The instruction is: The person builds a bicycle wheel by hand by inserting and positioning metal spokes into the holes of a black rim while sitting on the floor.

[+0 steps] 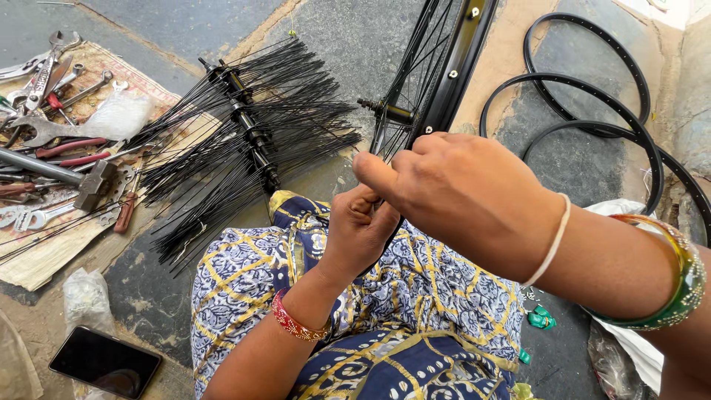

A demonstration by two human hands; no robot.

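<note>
The wheel (444, 67) stands upright over the lap, its black rim passing down between both hands: the left hand (359, 230), below, is curled shut on the rim's lower edge, and the right hand (459, 196), just above, pinches closed at the same spot, with spoked hubs (248, 133) lying well left on the floor.

bright daylight | soft shadows | sharp focus | slight edge distortion

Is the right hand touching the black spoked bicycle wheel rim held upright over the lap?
Touching. The head view shows the right hand closed around the black wheel rim, which disappears under its fingers with no gap.
</note>
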